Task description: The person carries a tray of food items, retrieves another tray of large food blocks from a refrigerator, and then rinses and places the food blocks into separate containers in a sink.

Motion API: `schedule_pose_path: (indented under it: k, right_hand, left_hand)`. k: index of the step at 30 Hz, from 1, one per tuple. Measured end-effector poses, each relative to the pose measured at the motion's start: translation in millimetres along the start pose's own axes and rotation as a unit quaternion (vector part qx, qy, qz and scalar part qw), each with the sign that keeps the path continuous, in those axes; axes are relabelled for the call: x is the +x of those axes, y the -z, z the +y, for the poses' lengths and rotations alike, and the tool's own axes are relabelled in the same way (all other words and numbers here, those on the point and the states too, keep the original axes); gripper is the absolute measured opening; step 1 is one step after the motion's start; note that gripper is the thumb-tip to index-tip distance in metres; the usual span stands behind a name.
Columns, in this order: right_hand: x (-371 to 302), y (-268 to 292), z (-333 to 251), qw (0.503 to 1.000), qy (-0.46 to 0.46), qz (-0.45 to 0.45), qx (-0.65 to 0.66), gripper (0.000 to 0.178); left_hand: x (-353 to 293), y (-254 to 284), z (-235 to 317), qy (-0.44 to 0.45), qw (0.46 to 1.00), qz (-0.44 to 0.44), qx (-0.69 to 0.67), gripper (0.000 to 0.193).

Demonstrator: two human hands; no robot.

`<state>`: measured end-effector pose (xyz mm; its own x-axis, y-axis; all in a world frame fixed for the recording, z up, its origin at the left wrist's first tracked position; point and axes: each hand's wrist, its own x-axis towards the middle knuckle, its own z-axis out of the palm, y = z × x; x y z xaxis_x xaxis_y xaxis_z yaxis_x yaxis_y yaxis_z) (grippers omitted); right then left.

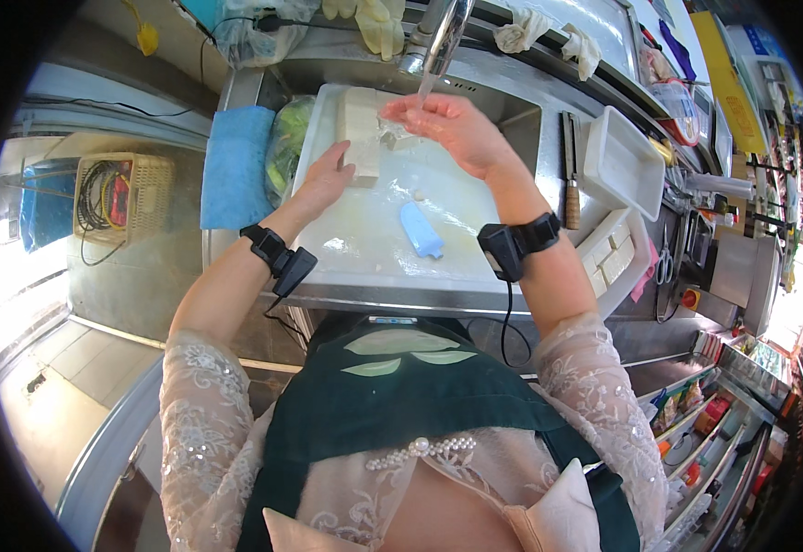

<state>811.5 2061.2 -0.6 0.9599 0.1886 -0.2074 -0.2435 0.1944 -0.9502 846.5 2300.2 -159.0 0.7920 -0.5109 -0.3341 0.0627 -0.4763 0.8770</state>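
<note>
a: where to find the white block (pixel 359 115)?

b: on the big white tray (pixel 355 248) in the metal sink (pixel 401 297), far end, just right of the bag of greens (pixel 289 147). maybe one long piece, maybe more. cannot tell.

a: and the left hand (pixel 326 180)?

b: at the left side of the block, seemingly touching. partly open, thumb apart from the bent fingers, no grip to see.

a: the right hand (pixel 452 127)?

b: under the tap (pixel 443 41), in the falling water. fingers loosely bent. small white bits (pixel 399 141) just below. cannot tell about anything held inside.

a: how to do this bit well?

b: best to go light on the block. seemingly soft, so maybe easy to squash. good to use slow water, and to rub gently, never poke.

a: now to count!

b: two hands. one tap. one flat blue thing (pixel 418 230) on the tray. two black wrist boxes (pixel 293 269). one blue towel (pixel 236 166). one bag of greens. two white tubs (pixel 620 156) on the right. in the nearer one, small white blocks (pixel 616 261), at least three, too bunched to count for sure. one wooden handle (pixel 572 207) beside the tubs.
</note>
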Motion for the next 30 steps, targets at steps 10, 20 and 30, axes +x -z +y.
schedule_pose_path:
  k: [10, 20, 30]
  right_hand:
    - [56.0, 30.8, 187.6, 0.877, -0.155, 0.425, -0.162, 0.066]
    - [62.8, -5.2, 172.1, 0.909, -0.175, 0.356, -0.130, 0.051]
    - [45.9, 29.2, 187.6, 0.948, -0.105, 0.295, -0.060, 0.048]
  left_hand:
    - [17.4, 6.1, 10.3, 0.071, 0.995, 0.005, 0.073, 0.051]
    - [18.9, 11.4, 15.8, 0.055, 0.998, -0.009, -0.030, 0.057]
    - [92.3, 10.5, 24.5, 0.027, 0.994, -0.056, -0.085, 0.069]
